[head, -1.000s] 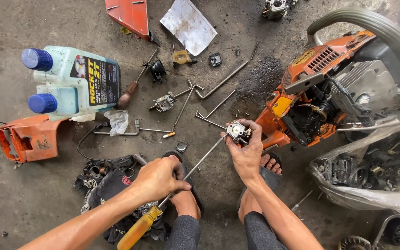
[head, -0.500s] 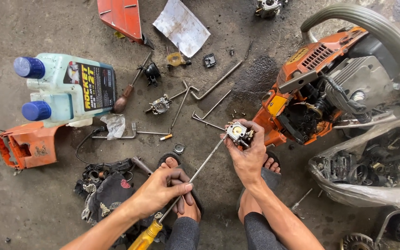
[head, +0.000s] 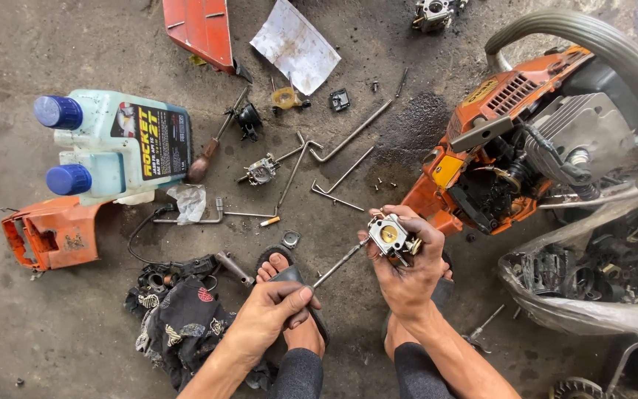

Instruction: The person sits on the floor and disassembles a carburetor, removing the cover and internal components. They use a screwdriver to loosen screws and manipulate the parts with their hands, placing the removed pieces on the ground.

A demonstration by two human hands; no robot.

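Now right hand (head: 407, 277) fingers clasp the carburetor (head: 391, 236); left hand (head: 267, 314) grips the screwdriver (head: 340, 264).

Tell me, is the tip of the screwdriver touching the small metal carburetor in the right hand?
Touching. In the head view the screwdriver shaft runs from the left hand up to the carburetor held by the right hand, with no gap visible.

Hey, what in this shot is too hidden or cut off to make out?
Head view only:
- Screwdriver: handle hidden inside the left hand; tip too small where it meets the carburetor.
- Carburetor underside: covered by the right hand.
- Chainsaw body: cut off by the right edge.
- Bagged parts: blurred by plastic.
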